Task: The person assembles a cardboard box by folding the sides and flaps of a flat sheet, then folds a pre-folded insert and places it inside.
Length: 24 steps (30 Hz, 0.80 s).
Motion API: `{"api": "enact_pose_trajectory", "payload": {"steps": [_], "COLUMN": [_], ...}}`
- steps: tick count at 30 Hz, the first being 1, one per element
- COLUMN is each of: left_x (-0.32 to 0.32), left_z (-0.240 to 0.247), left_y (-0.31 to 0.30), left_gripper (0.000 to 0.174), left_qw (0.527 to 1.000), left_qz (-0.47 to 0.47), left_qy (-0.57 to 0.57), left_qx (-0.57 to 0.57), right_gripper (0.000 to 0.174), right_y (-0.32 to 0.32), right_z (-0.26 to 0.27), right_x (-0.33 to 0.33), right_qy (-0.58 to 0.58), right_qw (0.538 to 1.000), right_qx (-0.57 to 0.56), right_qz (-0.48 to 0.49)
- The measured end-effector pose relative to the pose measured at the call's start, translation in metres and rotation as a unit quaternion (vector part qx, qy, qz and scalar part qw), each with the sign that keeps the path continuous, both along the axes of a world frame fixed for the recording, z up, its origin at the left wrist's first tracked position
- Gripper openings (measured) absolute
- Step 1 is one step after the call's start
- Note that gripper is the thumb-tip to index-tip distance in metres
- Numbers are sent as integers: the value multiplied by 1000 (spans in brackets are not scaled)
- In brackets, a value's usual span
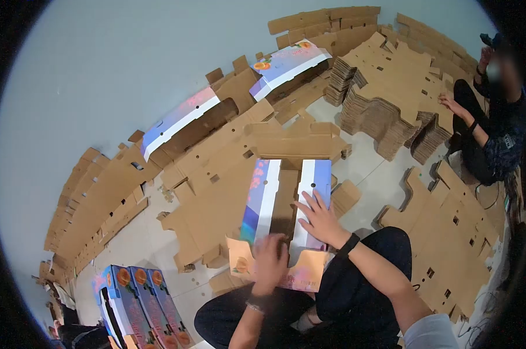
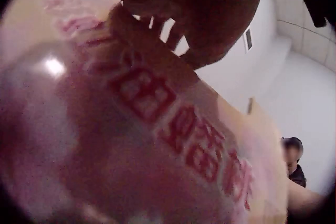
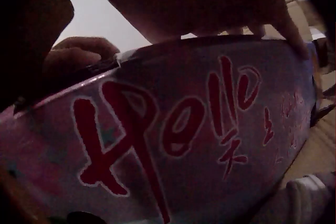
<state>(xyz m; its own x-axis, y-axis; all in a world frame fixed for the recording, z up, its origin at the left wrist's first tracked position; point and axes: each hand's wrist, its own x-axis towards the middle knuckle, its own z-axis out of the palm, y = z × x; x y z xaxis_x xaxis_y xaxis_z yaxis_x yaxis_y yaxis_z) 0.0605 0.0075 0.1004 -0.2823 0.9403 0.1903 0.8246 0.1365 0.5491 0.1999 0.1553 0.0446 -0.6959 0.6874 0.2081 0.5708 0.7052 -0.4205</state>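
I see the printed box (image 1: 265, 203) just beyond the person's legs (image 1: 386, 247). The right hand (image 1: 322, 222) rests spread on its right panel (image 1: 317, 172); whether the blurred left hand (image 1: 270, 260) grips its near flap (image 1: 308, 264), I cannot tell.

Box (image 1: 260, 212), one: printed cardboard, part-folded, long axis running away from the person, near end between the knees (image 1: 389, 253). Two long top panels, blue-violet and white, one dark hole apiece; open gap between them, brown inside. Near end: peach-orange flap (image 1: 303, 269), tilted outward, fruit print. Lettering red, pale-edged: Chinese characters; "Hello". Right hand (image 1: 321, 224) spread on right panel; left hand (image 1: 270, 256), blurred, at near-left corner.
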Motion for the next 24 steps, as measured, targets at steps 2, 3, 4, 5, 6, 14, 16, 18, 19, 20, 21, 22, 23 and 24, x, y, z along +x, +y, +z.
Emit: {"api": "enact_pose_trajectory", "payload": {"steps": [2,3,4,5,6,14,16,18,19,20,21,22,23,24], "left_x": [-12,-16,-23,-30,-37,-52,-56,-58,-55,-52,-51,-49,-45,-41], "left_z": [17,22,27,31,33,25,24,22,21,19,15,10,4,1], "left_y": [-5,-10,-15,-21,-26,-49,-51,-54,-54,-53,-53,-52,-51,-51], "left_gripper": [36,38,38,38,38,40,41,43,43,44,45,45,43,42], "left_qw": [988,978,978,976,970,978,981,982,980,977,976,977,982,986], "left_qz": [84,155,155,179,201,168,155,157,147,131,111,112,96,80], "left_qy": [29,23,22,-26,-74,120,103,88,120,152,177,172,147,124], "left_qx": [125,137,138,125,112,-34,-48,-61,-66,-71,-56,-56,-69,-82], "right_gripper": [48,46,43,43,40,16,26,33,33,35,37,37,37,37], "right_y": [-1,-1,0,3,5,23,32,48,52,54,56,60,66,68], "right_z": [2,11,17,18,20,60,65,64,70,78,82,74,61,56], "right_x": [1,3,4,5,5,12,22,35,39,47,54,58,58,59], "right_qy": [23,29,34,32,61,117,104,86,85,81,75,70,61,53], "right_qw": [1000,1000,999,999,998,983,978,957,959,943,916,917,918,919], "right_qx": [-8,-5,0,1,14,-4,-23,-116,-116,-219,-319,-317,-310,-303], "right_qz": [1,4,7,5,8,-144,-179,-251,-244,-238,-231,-231,-239,-245]}}
